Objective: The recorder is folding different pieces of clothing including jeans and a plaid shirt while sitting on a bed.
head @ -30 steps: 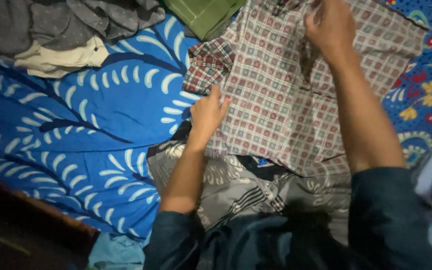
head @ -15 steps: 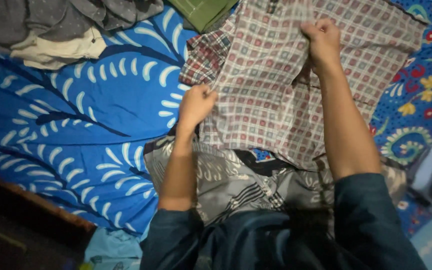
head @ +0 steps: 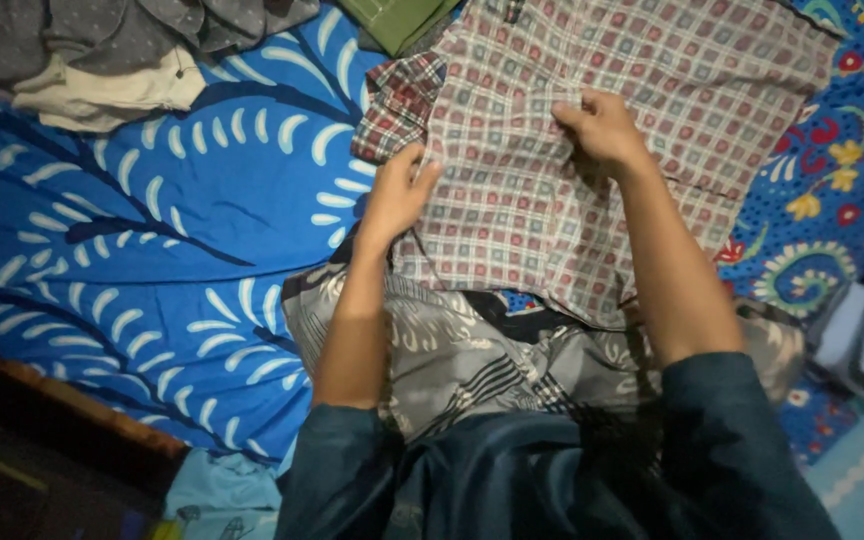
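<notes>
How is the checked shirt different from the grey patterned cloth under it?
The checked shirt has a small red and pale grid; the grey cloth has dark grey and black swirls and stripes. The shirt lies on top, overlapping the grey cloth's far edge. The left hand and right hand are both on the shirt; neither touches the grey cloth. Both lie spread on the blue sheet.

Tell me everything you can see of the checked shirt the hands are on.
The checked shirt is thin woven cloth, pale with red and dark squares, spread flat and creased on the blue patterned bedsheet. A darker plaid part bunches at its left edge. Its lower hem overlaps a grey patterned garment. The left hand presses its left side; the right hand pinches a fold near its middle.
</notes>
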